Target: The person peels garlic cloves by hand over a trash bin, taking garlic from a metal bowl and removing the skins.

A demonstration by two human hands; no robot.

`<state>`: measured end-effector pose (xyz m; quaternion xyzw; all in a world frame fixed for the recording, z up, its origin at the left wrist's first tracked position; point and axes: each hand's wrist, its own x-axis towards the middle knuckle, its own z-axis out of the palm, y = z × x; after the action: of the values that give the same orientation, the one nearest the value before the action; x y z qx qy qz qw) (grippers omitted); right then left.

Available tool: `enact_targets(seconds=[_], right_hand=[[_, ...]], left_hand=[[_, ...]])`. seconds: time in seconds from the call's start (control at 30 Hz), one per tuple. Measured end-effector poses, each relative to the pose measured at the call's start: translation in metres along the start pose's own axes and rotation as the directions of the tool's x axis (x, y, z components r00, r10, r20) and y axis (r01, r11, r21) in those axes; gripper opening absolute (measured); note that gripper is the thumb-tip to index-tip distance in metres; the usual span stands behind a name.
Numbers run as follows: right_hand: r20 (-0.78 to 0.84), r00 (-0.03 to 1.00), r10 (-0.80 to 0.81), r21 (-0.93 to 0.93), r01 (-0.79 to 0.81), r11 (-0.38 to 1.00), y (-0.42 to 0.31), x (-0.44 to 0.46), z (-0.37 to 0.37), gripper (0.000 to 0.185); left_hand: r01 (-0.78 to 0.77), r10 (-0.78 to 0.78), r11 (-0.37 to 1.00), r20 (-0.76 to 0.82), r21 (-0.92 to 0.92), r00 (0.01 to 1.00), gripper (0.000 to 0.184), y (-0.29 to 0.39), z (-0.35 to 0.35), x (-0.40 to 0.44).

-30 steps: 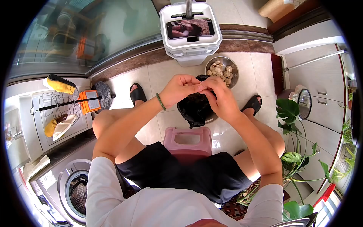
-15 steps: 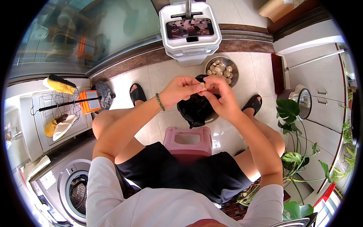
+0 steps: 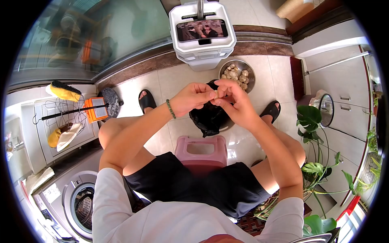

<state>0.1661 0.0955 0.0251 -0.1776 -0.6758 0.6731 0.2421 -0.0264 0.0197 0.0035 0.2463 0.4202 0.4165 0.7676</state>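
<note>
My left hand (image 3: 190,98), with a green bead bracelet at its wrist, pinches a small pale garlic clove (image 3: 216,94) between thumb and fingers. From the other side, my right hand (image 3: 237,99) has its thumb and fingertips closed on the same clove, so the fingers partly cover it. Both hands are above a black plastic bag (image 3: 206,119), which lines a container whose metal rim barely shows. Just beyond the hands, a steel bowl (image 3: 252,77) on the floor holds several garlic bulbs (image 3: 244,77) and loose pieces.
A pink plastic stool (image 3: 201,141) stands between my knees. Ahead is a white box (image 3: 202,52) with a phone (image 3: 201,30) on top. A washing machine (image 3: 79,202) and shoe rack are at left; leafy plants (image 3: 310,117) and white cabinets (image 3: 344,85) line the right.
Both hands have shifted very slightly, and the right fingers have closed further over the clove. The bag, bowl and stool stay where they were.
</note>
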Motion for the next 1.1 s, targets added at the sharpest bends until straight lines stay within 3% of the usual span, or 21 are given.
enact_targets(seconds=[0.43, 0.5, 0.7, 1.1], right_hand=[[0.008, 0.999, 0.036, 0.060, -0.036, 0.998, 0.004, -0.002, -0.001, 0.044], [-0.136, 0.982, -0.134, -0.099, 0.121, 0.988, 0.014, -0.004, 0.002, 0.042], [-0.176, 0.951, -0.254, -0.396, 0.168, 0.903, 0.011, -0.003, 0.001, 0.037], [-0.156, 0.944, -0.291, -0.500, 0.179, 0.847, 0.011, -0.001, 0.000, 0.041]], left_hand=[[-0.004, 0.004, 1.000, -0.001, -0.012, 1.000, 0.020, 0.002, 0.006, -0.001], [0.008, -0.009, 0.997, -0.019, -0.071, 1.000, 0.019, 0.004, 0.007, -0.002], [-0.026, 0.022, 0.997, -0.050, -0.079, 0.998, 0.017, 0.006, 0.011, -0.001], [-0.020, 0.019, 1.000, -0.087, -0.008, 0.996, 0.021, 0.004, 0.006, 0.001]])
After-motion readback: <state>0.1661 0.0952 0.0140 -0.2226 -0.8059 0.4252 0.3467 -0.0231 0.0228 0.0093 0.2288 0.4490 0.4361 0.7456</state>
